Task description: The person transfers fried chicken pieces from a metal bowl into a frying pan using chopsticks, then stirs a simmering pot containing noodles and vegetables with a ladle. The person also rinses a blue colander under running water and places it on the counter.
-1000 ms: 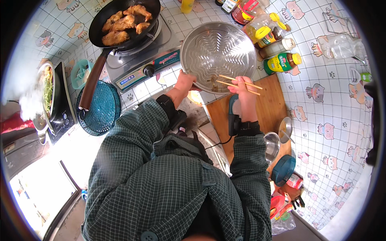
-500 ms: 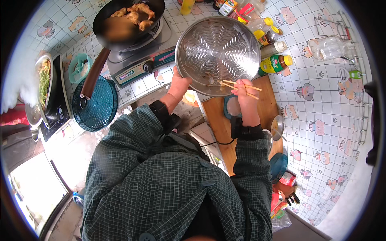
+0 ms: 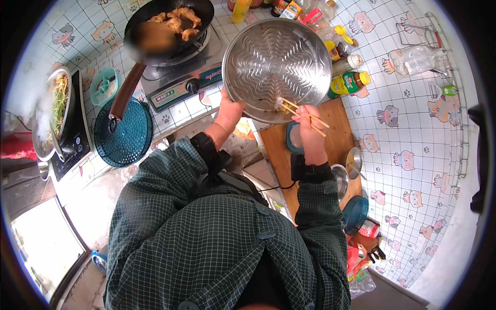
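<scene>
A round stainless steel basin with wavy ridges inside is tilted in front of me. My left hand is closed on its near left rim. In my right hand, at the basin's near right, a pair of wooden chopsticks is gripped. Their tips reach inside the near wall, at a small whitish piece too small to name. Brown residue lies around it. Behind and to the left, a black frying pan holds several browned, fried-looking pieces.
The pan sits on a portable stove, its brown handle pointing toward me. A blue-green colander lies left. Further left, a steaming pot holds greens. Sauce bottles line the right, beside a wooden board.
The basin has shifted slightly left. The chopstick tips have moved a little left and down inside it, where a whitish piece now shows at them.
</scene>
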`<state>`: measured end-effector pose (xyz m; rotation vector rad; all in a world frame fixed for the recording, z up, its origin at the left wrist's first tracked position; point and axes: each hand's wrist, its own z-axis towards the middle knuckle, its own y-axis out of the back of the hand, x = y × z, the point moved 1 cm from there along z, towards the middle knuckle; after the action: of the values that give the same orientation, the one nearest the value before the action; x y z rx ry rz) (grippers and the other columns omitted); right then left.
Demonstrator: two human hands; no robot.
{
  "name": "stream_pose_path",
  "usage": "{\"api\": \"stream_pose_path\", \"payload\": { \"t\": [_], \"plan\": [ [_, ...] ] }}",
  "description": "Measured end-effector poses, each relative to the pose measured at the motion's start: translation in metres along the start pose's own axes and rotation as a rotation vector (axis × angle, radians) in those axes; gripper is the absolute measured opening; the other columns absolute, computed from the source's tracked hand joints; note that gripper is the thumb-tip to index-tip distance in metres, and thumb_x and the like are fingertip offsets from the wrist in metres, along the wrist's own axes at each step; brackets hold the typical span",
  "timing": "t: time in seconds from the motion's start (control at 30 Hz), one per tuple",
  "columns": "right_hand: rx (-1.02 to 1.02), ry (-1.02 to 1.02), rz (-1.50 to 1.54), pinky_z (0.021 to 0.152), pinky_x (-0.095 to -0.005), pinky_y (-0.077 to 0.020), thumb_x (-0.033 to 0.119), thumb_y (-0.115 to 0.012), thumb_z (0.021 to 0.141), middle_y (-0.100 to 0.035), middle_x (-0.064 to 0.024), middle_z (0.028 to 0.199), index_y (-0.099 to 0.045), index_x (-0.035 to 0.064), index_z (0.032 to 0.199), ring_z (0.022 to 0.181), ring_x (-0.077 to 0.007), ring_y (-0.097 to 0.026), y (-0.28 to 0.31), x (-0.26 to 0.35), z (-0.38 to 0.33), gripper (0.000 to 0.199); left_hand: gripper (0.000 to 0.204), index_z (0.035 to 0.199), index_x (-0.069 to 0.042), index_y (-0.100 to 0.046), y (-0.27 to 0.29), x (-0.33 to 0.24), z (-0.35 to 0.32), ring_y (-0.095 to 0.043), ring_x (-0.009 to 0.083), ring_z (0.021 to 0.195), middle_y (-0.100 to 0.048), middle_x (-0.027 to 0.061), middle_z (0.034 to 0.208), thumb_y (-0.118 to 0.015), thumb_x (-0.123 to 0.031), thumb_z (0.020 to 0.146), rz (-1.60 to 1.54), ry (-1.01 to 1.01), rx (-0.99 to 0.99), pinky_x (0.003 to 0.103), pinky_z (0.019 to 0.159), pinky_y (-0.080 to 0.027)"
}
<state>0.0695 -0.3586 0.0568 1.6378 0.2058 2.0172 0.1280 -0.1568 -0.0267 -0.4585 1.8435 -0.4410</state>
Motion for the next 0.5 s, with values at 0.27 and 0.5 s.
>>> {"api": "stream_pose_path", "payload": {
  "t": [0.27,0.5],
  "plan": [
    [0.006,-0.043,-0.006,0.062,-0.0244,-0.0503,0.014,-0.053,0.093,-0.064,-0.0092,0.077,-0.059,-0.0032,0.092,0.065,-0.0132,-0.063,0.004,-0.005,-0.003,0.018,0.057,0.122,-0.008,-0.033,0.003,-0.009,-0.005,-0.059,0.0201,0.083,-0.054,0.0079,0.100,-0.053,0.009,0.071,0.077,-0.096,0.044,0.030,0.055,-0.053],
    [-0.178,-0.216,0.135,0.058,-0.0240,-0.0482,0.015,-0.053,0.093,-0.059,-0.0069,0.075,-0.057,-0.0021,0.097,0.063,-0.0123,-0.062,0.008,0.021,0.000,0.018,0.060,0.125,-0.007,-0.035,0.005,-0.005,-0.009,-0.054,0.0167,0.096,-0.054,0.0062,0.107,-0.052,0.011,0.071,0.077,-0.132,0.009,0.028,0.075,-0.049]
  ]
}}
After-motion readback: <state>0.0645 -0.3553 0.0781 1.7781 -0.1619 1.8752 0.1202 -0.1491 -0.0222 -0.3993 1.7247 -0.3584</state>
